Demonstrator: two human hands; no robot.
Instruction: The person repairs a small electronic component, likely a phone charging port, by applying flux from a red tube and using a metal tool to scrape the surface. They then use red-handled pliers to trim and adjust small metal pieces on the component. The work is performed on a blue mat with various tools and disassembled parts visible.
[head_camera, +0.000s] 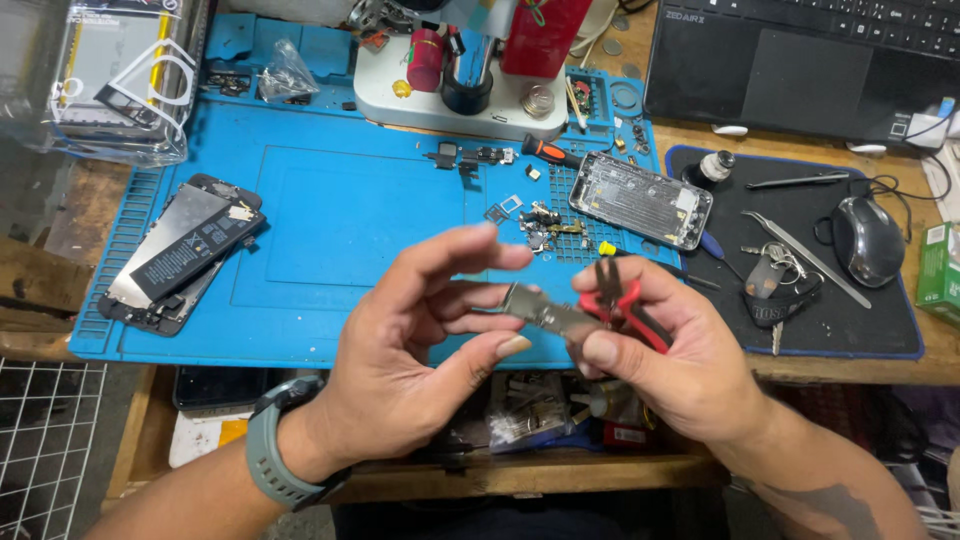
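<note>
My right hand (665, 355) grips small red-handled cutters (622, 305) together with a thin silver metal plate (545, 310), which sticks out to the left. My left hand (420, 345) is beside it with fingers spread, thumb tip just under the plate's left end, and it wears a grey watch (275, 455). Both hands hover over the front edge of a blue work mat (330, 210). An opened phone shell (640, 198) lies on the mat behind the hands, with several tiny loose parts (545, 228) next to it.
A phone with a black battery (180, 255) lies at the mat's left. A white microscope base (450, 95) stands at the back, a laptop (800, 65) at back right. On a black pad (860, 325) at right lie a mouse (868, 238), tweezers and keys. An open drawer sits below.
</note>
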